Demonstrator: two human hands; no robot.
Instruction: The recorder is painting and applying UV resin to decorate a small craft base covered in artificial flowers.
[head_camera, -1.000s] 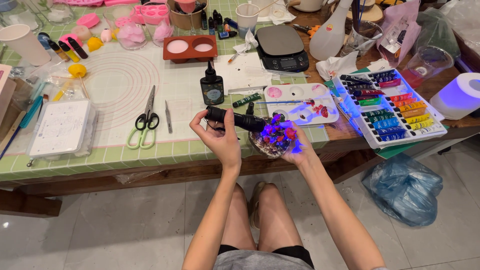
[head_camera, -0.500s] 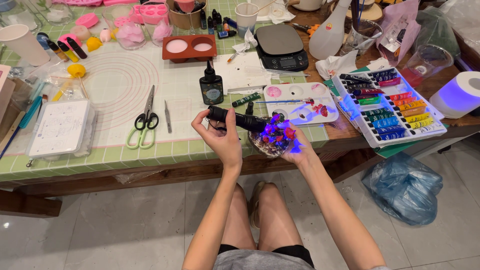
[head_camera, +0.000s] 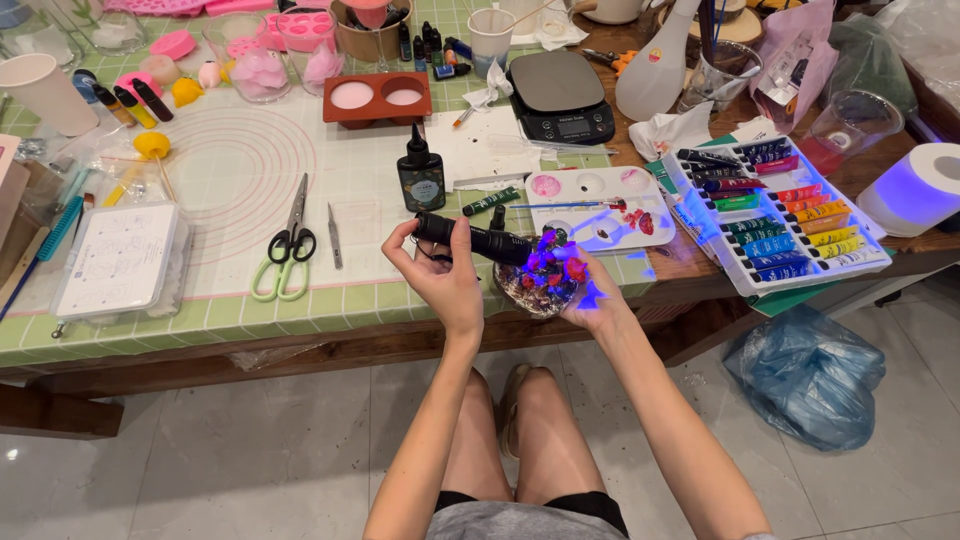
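Note:
My left hand (head_camera: 440, 272) grips a black torch (head_camera: 478, 240) that lies sideways and throws violet light to the right. My right hand (head_camera: 592, 300) cups a round clear piece with coloured flowers inside (head_camera: 545, 275), lit blue and purple by the torch. Both hands hover just in front of the table's near edge, above my knees. The torch's tip almost touches the piece.
On the green-checked table (head_camera: 300, 310) lie scissors (head_camera: 284, 245), tweezers (head_camera: 335, 237), a black dropper bottle (head_camera: 421, 177), a white paint palette (head_camera: 600, 207), a tray of paint tubes (head_camera: 775, 210), a black scale (head_camera: 560, 95), a brown mould (head_camera: 378, 97). A blue bag (head_camera: 810, 375) sits on the floor.

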